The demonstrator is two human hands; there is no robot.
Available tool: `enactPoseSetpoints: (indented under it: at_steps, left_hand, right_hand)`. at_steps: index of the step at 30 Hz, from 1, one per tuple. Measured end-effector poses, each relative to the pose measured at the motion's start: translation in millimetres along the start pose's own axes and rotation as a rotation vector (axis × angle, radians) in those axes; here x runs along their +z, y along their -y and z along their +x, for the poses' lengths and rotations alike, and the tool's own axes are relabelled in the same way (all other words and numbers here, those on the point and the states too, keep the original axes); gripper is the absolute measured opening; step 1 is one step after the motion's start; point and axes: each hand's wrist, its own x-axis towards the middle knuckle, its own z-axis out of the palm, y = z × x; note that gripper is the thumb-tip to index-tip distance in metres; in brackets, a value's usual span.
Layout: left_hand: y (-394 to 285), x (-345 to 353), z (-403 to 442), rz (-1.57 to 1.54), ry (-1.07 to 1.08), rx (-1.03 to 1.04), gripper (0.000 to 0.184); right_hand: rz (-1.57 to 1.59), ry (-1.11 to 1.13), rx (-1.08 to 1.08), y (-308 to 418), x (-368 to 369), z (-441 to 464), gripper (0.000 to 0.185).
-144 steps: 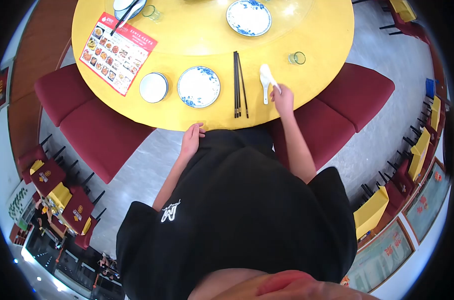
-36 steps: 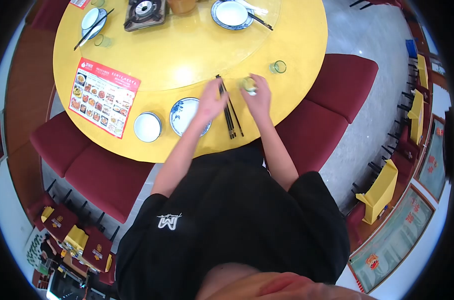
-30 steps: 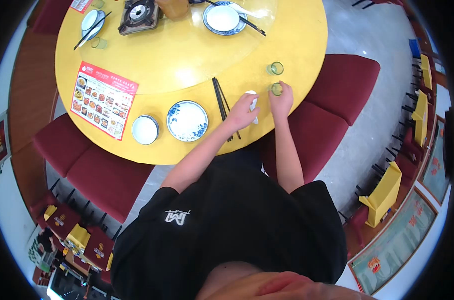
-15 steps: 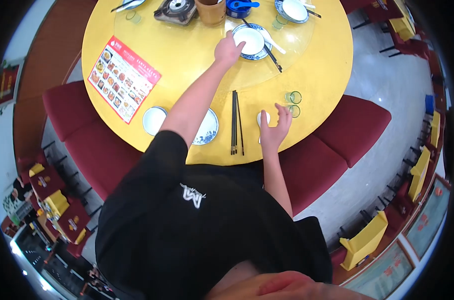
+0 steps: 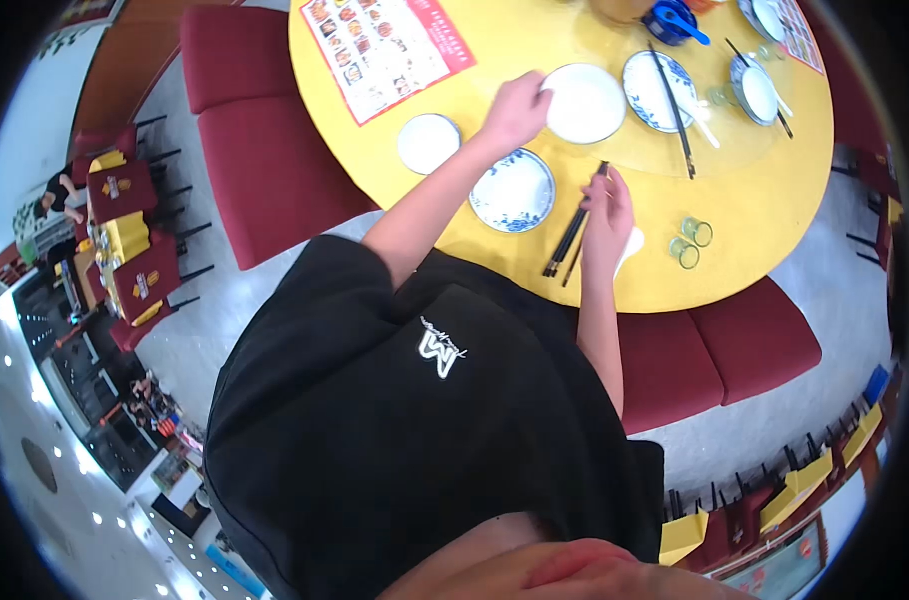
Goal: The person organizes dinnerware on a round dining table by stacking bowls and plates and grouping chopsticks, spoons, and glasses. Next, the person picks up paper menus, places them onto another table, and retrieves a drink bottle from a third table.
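Observation:
My left hand [image 5: 518, 112] grips the left rim of a white bowl [image 5: 585, 104] above the yellow table [image 5: 455, 225]. Right of the bowl is a blue-patterned plate [image 5: 651, 92] with black chopsticks [image 5: 679, 125] and a white spoon across it. My right hand [image 5: 609, 218], fingers curled apart and holding nothing, hovers beside other black chopsticks [image 5: 569, 240]. It partly covers a white spoon [image 5: 632, 246]. A second patterned plate [image 5: 513, 192] lies below my left hand, with a stack of white dishes [image 5: 429, 144] left of it.
Two green glasses [image 5: 691, 243] stand at the right. A red and white menu [image 5: 385, 50] lies at the upper left, a blue container [image 5: 672, 22] at the top. Maroon seats [image 5: 265, 170] line the table. A person [image 5: 60, 195] is far off at the left.
My left hand has lifted the bowl off its plate and moved it left. My right hand has shifted from beside the glasses toward the chopsticks. The whole view has turned.

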Motion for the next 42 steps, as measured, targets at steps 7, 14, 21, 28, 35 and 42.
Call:
enactPoseSetpoints:
  at_steps: [7, 14, 21, 28, 35, 42]
  left_hand:
    - [136.7, -108.3, -136.6, -0.02, -0.173, -0.407, 0.018]
    - [152.6, -108.6, -135.4, 0.082, -0.162, -0.388, 0.042]
    - [163.3, -115.4, -133.7, 0.103, -0.044, -0.377, 0.049]
    - [142.9, -136.2, -155.1, 0.004, -0.119, -0.371, 0.046]
    - [128.2, -135.8, -199.1, -0.05, -0.126, -0.338, 0.033]
    - [79.9, -96.2, -197.5, -0.083, 0.253, -0.218, 0.022]
  right_hand:
    - [-0.247, 0.501, 0.056, -58.0, 149.6, -8.7, 0.028]
    - [-0.617, 0.383, -0.267, -72.1, 181.8, -16.8, 0.029]
    - [-0.862, -0.046, -0.412, -61.2, 92.1, 50.6, 0.036]
    - [-1.128, -0.32, -0.41, -50.0, -73.2, 161.4, 0.036]
    - [-1.202, -0.019, -0.268, -42.8, -75.1, 171.1, 0.029]
    - [-0.814, -0.031, -0.153, -67.0, -77.1, 20.3, 0.027]
